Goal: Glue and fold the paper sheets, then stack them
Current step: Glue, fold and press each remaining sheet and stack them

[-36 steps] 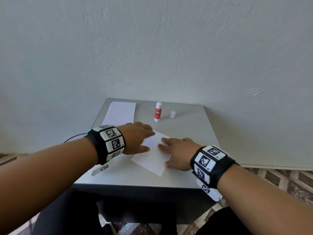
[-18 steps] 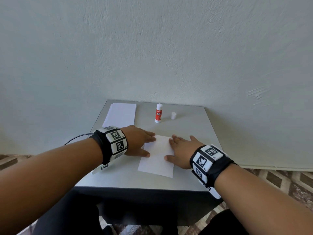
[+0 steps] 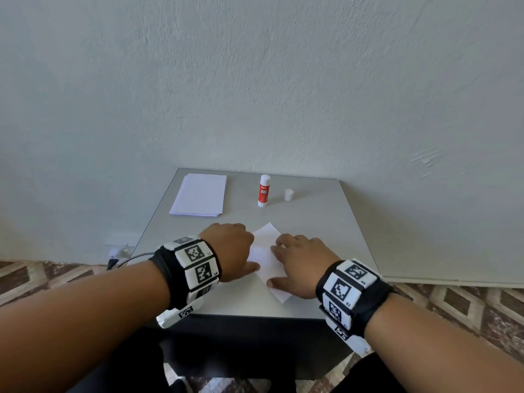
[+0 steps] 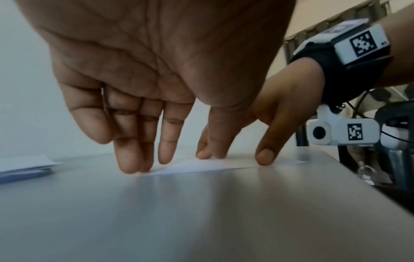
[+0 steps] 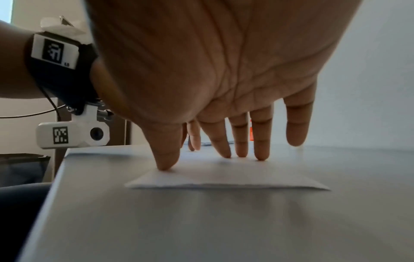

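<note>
Folded sheet [image 3: 266,256] lay flat on the table [image 3: 326,236], near the front edge, skewed. Left hand [image 3: 229,251] and right hand [image 3: 300,265] both pressed it with straight fingertips [image 5: 226,154], grasping nothing. Paper stack [image 3: 200,198] sat at back left, glue stick [image 3: 263,191] upright behind, its cap [image 3: 288,194] just beside.

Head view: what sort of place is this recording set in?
Probably a plain room at home or in an office, not a workshop: a small grey table pushed against a bare plastered wall, a diamond-patterned floor, and only paper sheets and a glue stick out.
</note>
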